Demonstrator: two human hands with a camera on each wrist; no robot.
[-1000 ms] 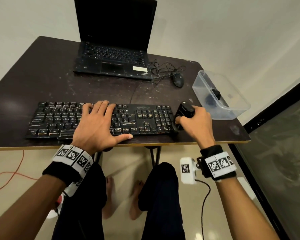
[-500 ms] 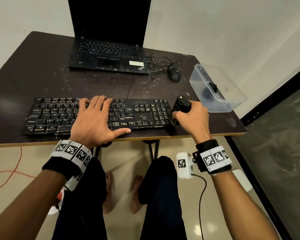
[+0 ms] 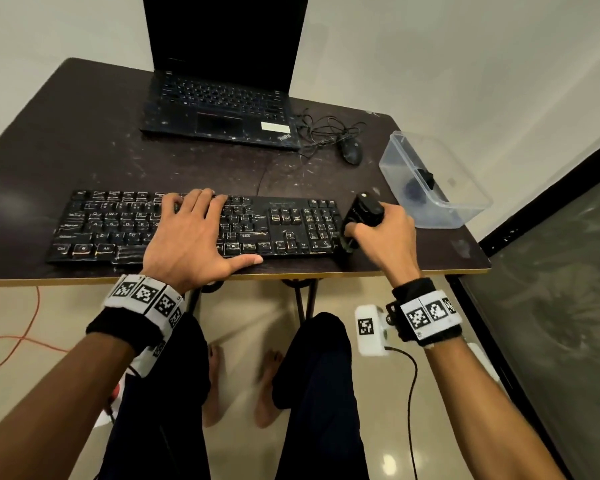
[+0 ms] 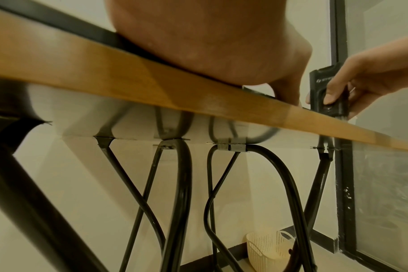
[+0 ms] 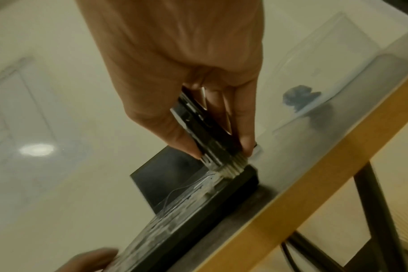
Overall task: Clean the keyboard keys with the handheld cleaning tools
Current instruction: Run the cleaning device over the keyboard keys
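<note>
Little has moved since a second ago: the right hand [image 3: 388, 233] still grips the black cleaning tool [image 3: 364, 213], brush end on the keyboard [image 3: 288, 225] at its right edge, while the left hand [image 3: 194, 240] stays flat, fingers spread, across the middle keys. Beside the tool sits a clear plastic box [image 3: 465, 202] (near the table [image 3: 84, 147] corner); laptop [image 3: 219, 109] and mouse [image 3: 352, 150] lie behind. Only the right wrist view shows pale bristles [image 5: 231, 166].

There are two hands, left [image 3: 191, 237] and right [image 3: 385, 233], one keyboard [image 3: 284, 223], one brush [image 3: 362, 213], one laptop [image 3: 222, 109], one mouse [image 3: 352, 150], one clear box [image 3: 465, 209], one table [image 3: 66, 140] and one basket [image 4: 268, 246].
</note>
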